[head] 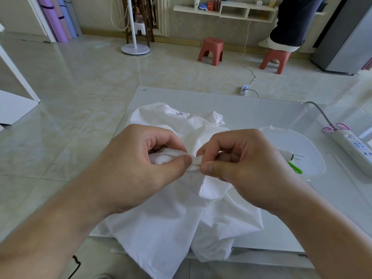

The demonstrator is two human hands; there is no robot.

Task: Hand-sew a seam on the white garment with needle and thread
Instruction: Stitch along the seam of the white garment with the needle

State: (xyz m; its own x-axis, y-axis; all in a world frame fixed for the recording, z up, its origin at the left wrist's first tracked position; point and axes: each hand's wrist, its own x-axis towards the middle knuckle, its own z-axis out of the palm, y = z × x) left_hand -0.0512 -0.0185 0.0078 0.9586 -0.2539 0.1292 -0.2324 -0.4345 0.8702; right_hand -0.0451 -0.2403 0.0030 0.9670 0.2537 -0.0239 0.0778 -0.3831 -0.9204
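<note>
Left hand [141, 168] grips a bunched fold of the white garment [171, 224]. Right hand [241, 168] pinches the needle [198, 164] at that fold, between both thumbs.

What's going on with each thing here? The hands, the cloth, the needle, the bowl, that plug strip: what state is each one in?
Left hand: grip bunched round a fold of cloth.
Right hand: pinching the needle.
Needle: mostly hidden, short length showing between the thumbs.
White garment: crumpled, hanging over the table's near edge.
Thread: trailing down slack.
Clear plastic container: open, no lid on.
Power strip: nothing plugged into visible sockets.
</note>
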